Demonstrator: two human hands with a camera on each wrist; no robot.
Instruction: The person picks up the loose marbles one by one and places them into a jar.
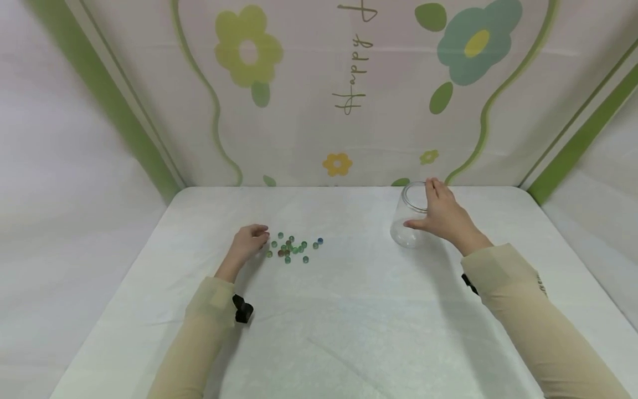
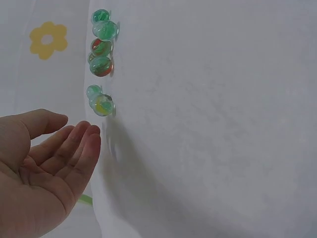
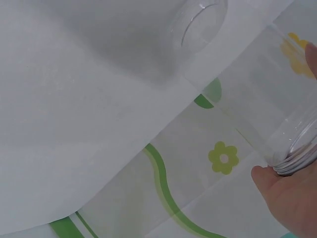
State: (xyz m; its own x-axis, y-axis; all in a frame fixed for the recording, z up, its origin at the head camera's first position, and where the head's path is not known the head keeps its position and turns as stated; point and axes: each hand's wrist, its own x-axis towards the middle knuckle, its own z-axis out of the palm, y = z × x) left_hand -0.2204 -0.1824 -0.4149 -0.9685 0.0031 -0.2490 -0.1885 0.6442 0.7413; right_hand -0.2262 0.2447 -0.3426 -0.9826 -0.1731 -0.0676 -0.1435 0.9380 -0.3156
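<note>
On the white table, a loose cluster of glass marbles point(image 1: 295, 250), mostly green with a few brown and one blue, lies left of centre. My left hand point(image 1: 247, 243) hovers just left of the cluster, fingers loosely bent and holding nothing. In the left wrist view its fingertips are close to the nearest marble point(image 2: 103, 105), which has a yellow swirl. My right hand point(image 1: 445, 218) grips a clear glass jar point(image 1: 402, 219) near its open rim, thumb on the near side and fingers over the far right. The jar stands at the back right of the table.
A printed curtain point(image 1: 299, 127) with flowers and lettering hangs directly behind the table's back edge. White cloth walls stand on the left and right. Both sleeved forearms reach in from the front, each with a black wrist-camera mount point(image 1: 242, 309) at the cuff.
</note>
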